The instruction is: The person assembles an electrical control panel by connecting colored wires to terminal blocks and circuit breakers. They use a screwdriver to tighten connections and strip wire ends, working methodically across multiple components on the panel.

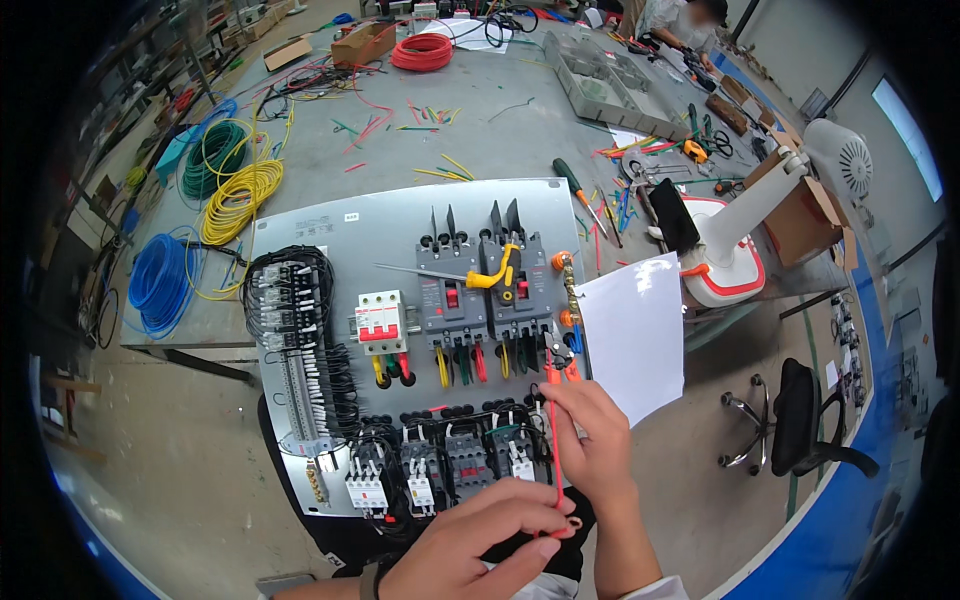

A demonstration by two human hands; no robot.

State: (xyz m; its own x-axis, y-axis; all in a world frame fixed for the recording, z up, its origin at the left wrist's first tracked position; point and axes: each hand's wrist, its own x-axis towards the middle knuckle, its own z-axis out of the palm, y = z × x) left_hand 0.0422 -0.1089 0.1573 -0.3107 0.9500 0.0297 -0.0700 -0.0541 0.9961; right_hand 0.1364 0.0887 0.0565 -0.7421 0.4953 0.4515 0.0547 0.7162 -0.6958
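Observation:
A grey metal panel [400, 215] lies in front of me, carrying circuit breakers [485, 300], contactors [440, 465] and a black-wired terminal block [290, 310]. My right hand [590, 440] grips orange-handled pliers [560, 368] at the lower right of the breakers, where a thin red wire [555, 450] starts. The wire runs down to my left hand [490, 545], which pinches its lower end between thumb and fingers. A yellow-handled screwdriver [495, 272] lies across the breakers.
A white paper sheet [635, 330] lies against the panel's right edge. Blue [160, 285], yellow [240, 200], green [215, 150] and red [422, 50] wire coils lie on the table. A white fan [760, 220], black chair [800, 420] and another person [680, 20] are to the right.

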